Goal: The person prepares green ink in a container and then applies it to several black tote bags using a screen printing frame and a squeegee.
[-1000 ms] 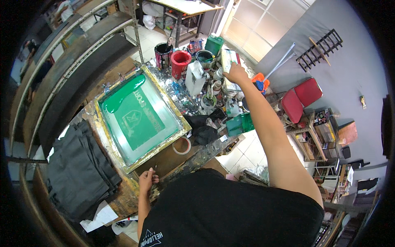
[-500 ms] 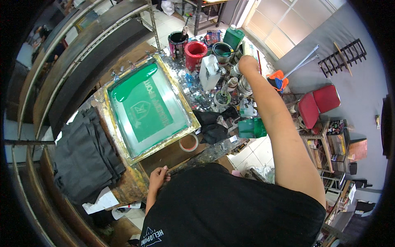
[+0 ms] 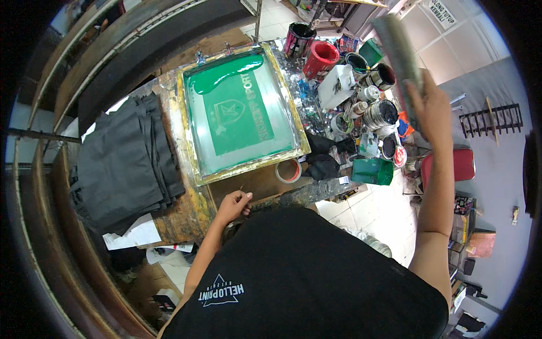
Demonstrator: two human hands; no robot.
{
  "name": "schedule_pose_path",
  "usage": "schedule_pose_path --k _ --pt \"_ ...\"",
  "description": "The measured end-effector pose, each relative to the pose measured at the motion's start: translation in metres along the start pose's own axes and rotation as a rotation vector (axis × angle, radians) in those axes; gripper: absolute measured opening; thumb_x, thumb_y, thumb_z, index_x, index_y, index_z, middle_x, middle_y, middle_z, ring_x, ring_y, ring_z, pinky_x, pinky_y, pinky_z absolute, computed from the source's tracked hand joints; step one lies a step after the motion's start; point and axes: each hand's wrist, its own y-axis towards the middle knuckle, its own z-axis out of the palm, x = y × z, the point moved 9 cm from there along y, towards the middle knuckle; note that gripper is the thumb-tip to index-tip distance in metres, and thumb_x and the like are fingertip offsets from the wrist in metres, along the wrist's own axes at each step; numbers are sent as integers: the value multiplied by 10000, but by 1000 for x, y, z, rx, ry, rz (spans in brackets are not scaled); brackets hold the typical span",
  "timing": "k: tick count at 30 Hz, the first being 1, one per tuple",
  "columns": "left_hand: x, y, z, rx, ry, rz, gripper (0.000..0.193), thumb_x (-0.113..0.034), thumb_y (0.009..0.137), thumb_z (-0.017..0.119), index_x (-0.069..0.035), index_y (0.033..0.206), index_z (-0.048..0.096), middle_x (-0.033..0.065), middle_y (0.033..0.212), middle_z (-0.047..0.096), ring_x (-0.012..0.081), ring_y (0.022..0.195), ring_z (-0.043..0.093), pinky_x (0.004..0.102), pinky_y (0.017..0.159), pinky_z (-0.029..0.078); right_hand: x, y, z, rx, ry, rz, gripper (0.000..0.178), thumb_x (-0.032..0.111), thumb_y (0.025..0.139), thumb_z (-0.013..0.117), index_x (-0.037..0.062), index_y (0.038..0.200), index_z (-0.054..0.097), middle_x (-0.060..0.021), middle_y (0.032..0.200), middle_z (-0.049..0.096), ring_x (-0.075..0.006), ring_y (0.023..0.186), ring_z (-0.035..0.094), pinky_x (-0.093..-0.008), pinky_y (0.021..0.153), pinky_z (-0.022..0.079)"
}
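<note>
My right hand (image 3: 432, 110) is raised at the right, its fingers wrapped round a long flat squeegee (image 3: 398, 53), which is smeared by motion. My left hand (image 3: 234, 208) hangs by the near table edge, fingers loosely curled in, nothing visible in them. Just beyond it lies a framed printing screen (image 3: 189, 133) with a green mesh and a pale crest and lettering. Thick green ink (image 3: 226, 79) is pooled along the screen's far end. A roll of tape (image 3: 288, 171) lies near the screen's near right corner.
A stack of black cloth (image 3: 127, 155) sits left of the screen. Right of it stand a red paint pot (image 3: 323, 59), a white jug (image 3: 337, 86), several ink cans and a green container (image 3: 372, 171). Rack shelves (image 3: 135, 48) line the left; a red chair (image 3: 451, 165) stands right.
My right hand has risen and moved right from among the cans and now holds up the squeegee. The view has turned right. My left hand stays near the table edge, its fingers still curled.
</note>
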Motion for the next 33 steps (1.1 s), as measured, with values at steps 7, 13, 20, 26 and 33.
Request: schedule_pose_path --k 7,13,20,26,33 --pt "-12 5 -5 36 244 96 488 -471 999 676 14 947 652 100 779 692 175 669 698 332 610 567 244 -82 132 490 472 -713 295 143 841 750 107 1125 682 -114 963 729 -362 894 702 -478 800 544" --pt "23 -13 -28 -35 274 -58 459 -427 1008 673 32 979 663 102 787 695 166 678 691 333 610 565 304 -145 236 383 305 -910 322 215 892 663 188 1212 648 -61 963 714 -314 897 690 -475 800 520" --pt "77 -28 -42 -81 -13 -57 400 -377 1022 667 22 1004 652 98 796 690 156 662 668 324 611 563 302 -200 267 327 243 -795 425 181 893 637 199 1317 625 -79 1199 650 -283 1086 611 -459 882 458" --pt "46 -22 -31 -1 191 -32 421 -414 1014 672 6 984 655 102 780 689 171 668 683 337 616 570 305 -208 276 545 248 -687 603 280 882 751 154 1441 563 -106 1389 580 -285 1234 545 -502 989 404" --pt "-4 9 1 178 509 71 419 -418 1006 685 -5 944 657 89 747 684 161 627 671 336 579 539 229 -216 198 254 760 -356 526 322 922 747 85 1368 601 -125 1255 635 -340 1180 570 -448 1023 457"
